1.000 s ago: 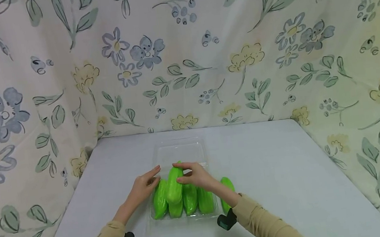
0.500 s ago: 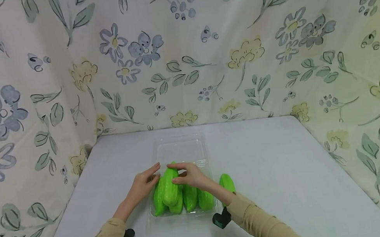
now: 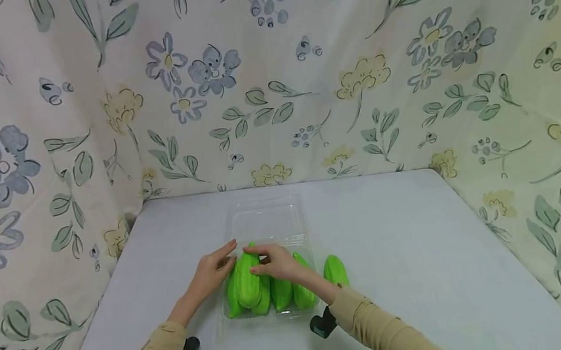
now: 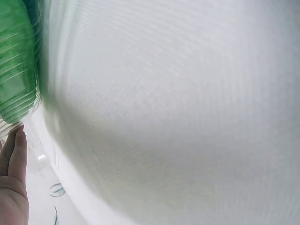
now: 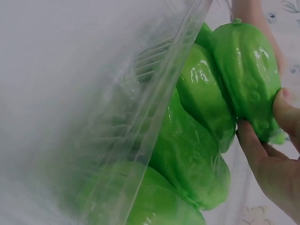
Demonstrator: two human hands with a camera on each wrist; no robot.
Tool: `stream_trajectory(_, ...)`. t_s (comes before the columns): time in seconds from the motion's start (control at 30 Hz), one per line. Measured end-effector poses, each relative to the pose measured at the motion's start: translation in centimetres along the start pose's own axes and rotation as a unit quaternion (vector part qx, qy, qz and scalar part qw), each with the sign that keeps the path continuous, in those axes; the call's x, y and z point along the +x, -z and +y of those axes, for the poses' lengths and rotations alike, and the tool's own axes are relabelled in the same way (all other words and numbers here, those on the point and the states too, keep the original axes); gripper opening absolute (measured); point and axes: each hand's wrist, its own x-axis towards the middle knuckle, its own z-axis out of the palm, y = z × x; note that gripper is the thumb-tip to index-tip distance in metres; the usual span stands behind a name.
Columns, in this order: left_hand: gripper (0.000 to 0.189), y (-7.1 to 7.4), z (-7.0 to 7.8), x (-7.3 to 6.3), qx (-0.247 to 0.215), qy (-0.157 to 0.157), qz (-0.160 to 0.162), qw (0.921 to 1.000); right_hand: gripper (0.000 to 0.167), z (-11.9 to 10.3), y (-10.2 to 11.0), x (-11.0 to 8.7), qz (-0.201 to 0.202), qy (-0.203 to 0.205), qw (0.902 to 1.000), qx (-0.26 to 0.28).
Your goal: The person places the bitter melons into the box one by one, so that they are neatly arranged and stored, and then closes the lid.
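My right hand (image 3: 276, 263) pinches a plump bright-green cucumber (image 3: 248, 285) between thumb and fingers, at its far end. This cucumber lies over other cucumbers (image 3: 281, 295) in a clear plastic clamshell box (image 3: 296, 312); the right wrist view shows the held cucumber (image 5: 246, 70) on top of the row. At the box's left side is my left hand (image 3: 209, 272), its fingers extended along the edge. In the left wrist view the fingertips (image 4: 19, 131) of that hand are right at the ribbed clear wall, with green showing through.
The box's clear lid (image 3: 265, 223) lies folded back toward the far side. Another cucumber (image 3: 335, 271) lies on the white table (image 3: 414, 252), just right of the box and partly behind my right forearm. A floral curtain (image 3: 270, 84) surrounds the table.
My right hand has moved left with the held cucumber, bringing it over the box's left side. The left hand has stayed at the left edge. The head view has shifted slightly.
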Motion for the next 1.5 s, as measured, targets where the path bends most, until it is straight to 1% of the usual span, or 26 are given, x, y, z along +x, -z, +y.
stream_trajectory(0.23,0.040,0.0,-0.1,0.1,-0.003,0.004,-0.001,1.0000,0.048,0.7,-0.4,0.5,0.022,0.002,0.9992,-0.033)
stream_trajectory(0.47,0.040,0.1,-0.1,0.0,-0.012,0.016,-0.006,0.9998,0.047,0.9,-0.7,0.4,0.048,0.001,0.9986,-0.022)
stream_trajectory(0.67,0.040,0.1,-0.1,0.0,-0.016,0.021,-0.005,0.9996,0.044,0.8,-0.6,0.2,0.048,0.005,0.9987,-0.015)
stream_trajectory(0.87,0.041,0.0,0.0,0.0,-0.007,0.025,-0.006,0.9996,0.042,0.9,-0.4,0.1,0.050,0.008,0.9987,-0.010)
stream_trajectory(1.1,0.041,0.2,0.2,0.1,-0.011,0.032,-0.010,0.9994,0.042,0.9,0.0,0.0,0.048,-0.001,0.9988,-0.006)
stream_trajectory(1.37,0.041,0.2,0.1,0.0,-0.012,0.025,-0.008,0.9996,0.044,0.7,0.4,-0.2,0.034,-0.004,0.9994,-0.009)
stream_trajectory(1.5,0.040,0.1,0.0,0.1,-0.013,0.021,-0.007,0.9997,0.046,0.6,1.1,-0.3,0.031,-0.005,0.9995,-0.010)
